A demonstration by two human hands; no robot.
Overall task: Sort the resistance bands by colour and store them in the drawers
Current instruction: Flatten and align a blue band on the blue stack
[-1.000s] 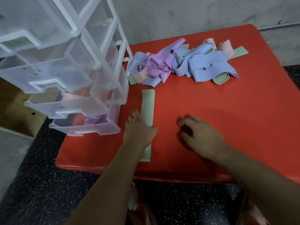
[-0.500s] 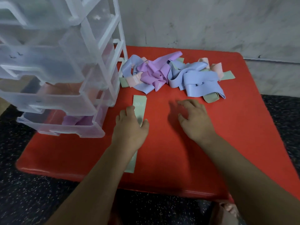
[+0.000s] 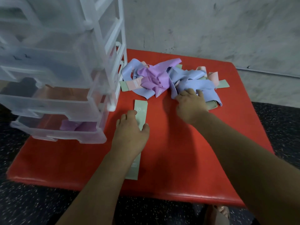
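A green band (image 3: 140,108) lies flat, running from the table's (image 3: 219,168) near edge toward the drawer unit (image 3: 103,51) at the far-left corner. The left hand (image 3: 130,135) rests on its middle, fingers relaxed, pressing it down. The right hand (image 3: 190,105) reaches into the mixed pile of bands (image 3: 154,78) by the far edge, fingertips buried in a blue band (image 3: 194,84); whether it grips is unclear

This is a plain indoor room, maybe a gym corner. A rough grey wall (image 3: 211,21) stands behind the red table (image 3: 178,168), a dark speckled floor (image 3: 32,208) lies under it, and clear plastic drawers (image 3: 56,103) sit on it.
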